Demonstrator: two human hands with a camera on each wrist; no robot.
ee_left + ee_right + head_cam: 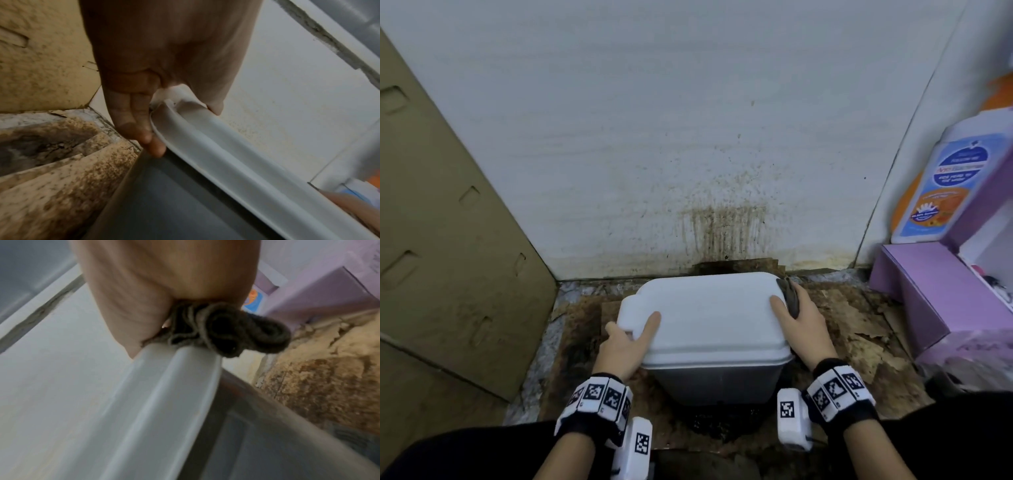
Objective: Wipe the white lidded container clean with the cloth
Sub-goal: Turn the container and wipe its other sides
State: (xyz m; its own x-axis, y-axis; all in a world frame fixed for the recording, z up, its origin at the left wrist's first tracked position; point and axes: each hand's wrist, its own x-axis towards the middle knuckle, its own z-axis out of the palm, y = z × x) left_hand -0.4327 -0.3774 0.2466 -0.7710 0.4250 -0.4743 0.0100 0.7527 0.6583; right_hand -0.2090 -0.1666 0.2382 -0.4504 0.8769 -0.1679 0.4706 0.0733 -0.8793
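**Both hands brace the lid, cloth at the far right corner**

Head view: your left hand [626, 346] clasps the near-left corner of the white lid [705, 318], thumb on top, probably to steady the container while your right hand [803, 325] wipes.

Left wrist view: 2 fingers [133, 120] curl beneath the lid rim [205, 146], outside the grey body [174, 203].

Right wrist view: the bunched dark cloth [222, 331] sits squeezed under your palm, pressed onto the lid edge.
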